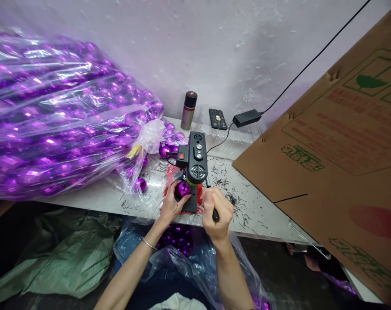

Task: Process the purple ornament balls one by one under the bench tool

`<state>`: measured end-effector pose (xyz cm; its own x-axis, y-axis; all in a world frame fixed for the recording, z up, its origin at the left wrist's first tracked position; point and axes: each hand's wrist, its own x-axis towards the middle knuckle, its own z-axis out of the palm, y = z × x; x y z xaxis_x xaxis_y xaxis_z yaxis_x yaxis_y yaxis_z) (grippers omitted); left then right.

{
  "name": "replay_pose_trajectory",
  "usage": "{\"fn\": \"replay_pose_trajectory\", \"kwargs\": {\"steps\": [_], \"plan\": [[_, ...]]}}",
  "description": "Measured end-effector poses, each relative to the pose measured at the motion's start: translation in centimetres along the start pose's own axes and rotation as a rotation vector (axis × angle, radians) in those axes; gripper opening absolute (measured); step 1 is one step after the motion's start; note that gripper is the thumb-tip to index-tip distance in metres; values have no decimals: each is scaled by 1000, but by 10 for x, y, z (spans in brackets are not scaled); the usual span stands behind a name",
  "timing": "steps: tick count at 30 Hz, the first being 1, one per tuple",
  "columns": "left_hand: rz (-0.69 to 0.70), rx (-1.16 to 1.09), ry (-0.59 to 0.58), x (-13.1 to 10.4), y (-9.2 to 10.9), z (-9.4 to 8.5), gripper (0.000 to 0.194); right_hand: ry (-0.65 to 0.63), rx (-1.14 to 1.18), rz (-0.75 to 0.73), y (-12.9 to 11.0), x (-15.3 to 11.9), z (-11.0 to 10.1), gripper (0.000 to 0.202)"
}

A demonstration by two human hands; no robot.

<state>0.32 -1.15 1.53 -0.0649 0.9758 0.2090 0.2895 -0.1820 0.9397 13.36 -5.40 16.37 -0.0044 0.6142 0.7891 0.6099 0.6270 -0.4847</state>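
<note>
A shiny purple faceted ball [184, 188] sits under the head of a small black bench drill press [197, 157]. My left hand [172, 203] holds the ball between thumb and fingers, against the machine's dark base [190, 205]. Wrapped round the black-gripped lever [215, 215] on the machine's right side is my right hand [217, 209], closed in a fist. The tool's tip at the ball is hidden. Red plastic [172, 172] lies under the base.
A large clear bag [53, 120] of purple balls fills the left. Loose balls [140, 184] lie beside it. At the back are a bottle [189, 111], a phone [217, 119] and a power adapter [247, 117]. Black shavings [232, 198] litter the table. A cardboard box [331, 163] leans in from the right.
</note>
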Motion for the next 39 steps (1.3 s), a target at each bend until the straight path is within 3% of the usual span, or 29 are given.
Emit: {"fn": "replay_pose_trajectory", "kwargs": {"steps": [11,16,22,31,39], "plan": [[115,106,-56,3,-6,0,64,-4,3,-13,2,-4,0,27],[54,123,-63,1,-6,0,79,-4,-1,-27,2,-4,0,28],[169,115,-114,2,-3,-2,58,7,0,-39,4,-8,2,27],[214,178,-141,0,-6,-3,61,21,-29,-66,13,-25,8,26],[326,253,-83,-2,-10,-2,57,134,-26,-92,30,-51,27,28]]}}
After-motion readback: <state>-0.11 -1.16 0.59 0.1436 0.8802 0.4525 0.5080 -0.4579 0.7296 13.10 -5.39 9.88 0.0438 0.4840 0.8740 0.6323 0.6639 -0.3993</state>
